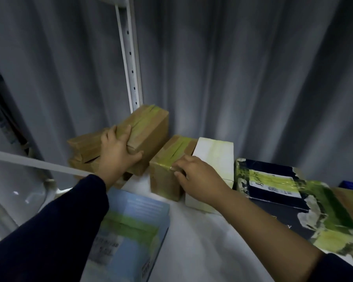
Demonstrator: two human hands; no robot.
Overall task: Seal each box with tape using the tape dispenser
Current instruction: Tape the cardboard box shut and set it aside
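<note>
Hands on two taped boxes
left hand (118,153) clamps the tilted brown cardboard box (149,127), far left; right hand (196,176) curls over the smaller brown taped carton (165,174) just right, nearer, long axis running away

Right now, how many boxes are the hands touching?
2. The left hand grips the tilted brown box; the right hand holds the smaller brown box beside the white box.
</note>
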